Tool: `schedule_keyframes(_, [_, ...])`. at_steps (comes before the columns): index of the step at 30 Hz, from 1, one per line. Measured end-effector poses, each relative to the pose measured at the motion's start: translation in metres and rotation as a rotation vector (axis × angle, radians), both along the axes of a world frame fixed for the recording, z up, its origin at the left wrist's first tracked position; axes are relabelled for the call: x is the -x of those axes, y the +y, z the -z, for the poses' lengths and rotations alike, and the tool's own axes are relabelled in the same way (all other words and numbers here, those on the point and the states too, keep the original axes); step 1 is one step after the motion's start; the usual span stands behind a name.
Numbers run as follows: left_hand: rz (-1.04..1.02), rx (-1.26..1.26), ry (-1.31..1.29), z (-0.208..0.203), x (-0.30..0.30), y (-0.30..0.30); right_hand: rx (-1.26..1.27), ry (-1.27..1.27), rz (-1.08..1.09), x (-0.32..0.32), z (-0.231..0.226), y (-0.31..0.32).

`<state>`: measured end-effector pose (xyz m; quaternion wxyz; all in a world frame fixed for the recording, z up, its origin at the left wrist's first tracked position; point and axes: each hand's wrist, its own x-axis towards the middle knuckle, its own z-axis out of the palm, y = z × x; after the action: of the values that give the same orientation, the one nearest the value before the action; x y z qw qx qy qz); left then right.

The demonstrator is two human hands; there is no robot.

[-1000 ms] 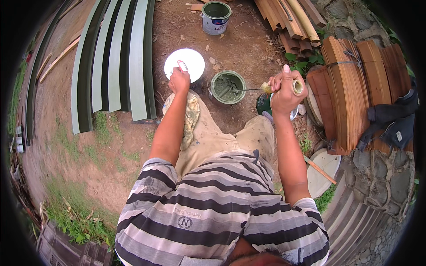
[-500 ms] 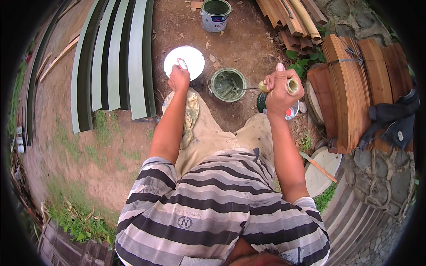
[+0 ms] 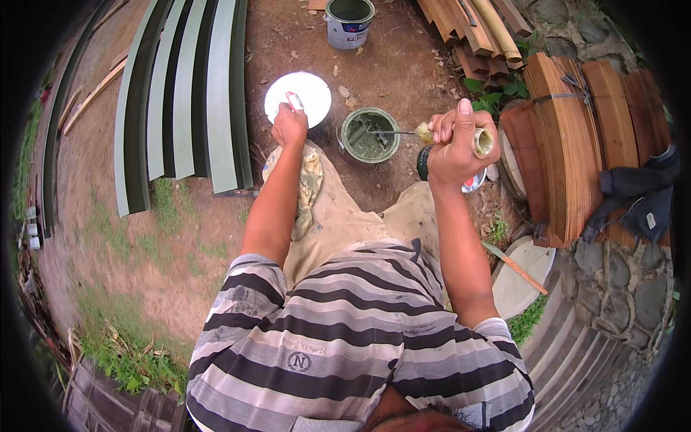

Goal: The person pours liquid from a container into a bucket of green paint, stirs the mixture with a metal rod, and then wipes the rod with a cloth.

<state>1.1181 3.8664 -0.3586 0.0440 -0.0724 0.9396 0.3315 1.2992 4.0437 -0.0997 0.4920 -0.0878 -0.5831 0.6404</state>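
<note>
A paint roller (image 3: 424,132) with a hollow pale handle is gripped in my right hand (image 3: 457,147), thumb raised along it. Its thin metal rod reaches left into a bucket (image 3: 395,150) of grey-green paint, where the coated end lies. My left hand (image 3: 289,127) is closed around a small red-and-white piece (image 3: 293,101) at a round white disc (image 3: 314,96). Whether that piece belongs to the disc I cannot tell. A paint-stained cloth (image 3: 308,189) hangs over my left knee. Beneath my right wrist, a dark green can (image 3: 422,164) is partly hidden.
A second paint bucket (image 3: 347,32) stands farther ahead. Long grey-green metal channels (image 3: 191,93) lie at left. Timber stacks (image 3: 565,151) lie at right, dark cloth (image 3: 637,191) draped over them. A round pale board (image 3: 522,277) with a wooden-handled tool (image 3: 525,273) sits at lower right.
My right hand has shifted slightly to the right. The roller's coated end has turned and moved up and left inside the bucket. My left hand stays nearly still.
</note>
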Motion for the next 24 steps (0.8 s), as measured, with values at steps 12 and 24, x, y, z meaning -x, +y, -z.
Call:
schedule_keyframes(12, [0.013, -0.012, -0.001, -0.004, 0.0, 0.001, -0.057, -0.158, -0.05, -0.004, -0.023, 0.019])
schedule_keyframes(24, [-0.015, 0.01, -0.055, 0.005, 0.005, -0.001, -0.051, -0.203, -0.085, -0.019, 0.0, 0.016])
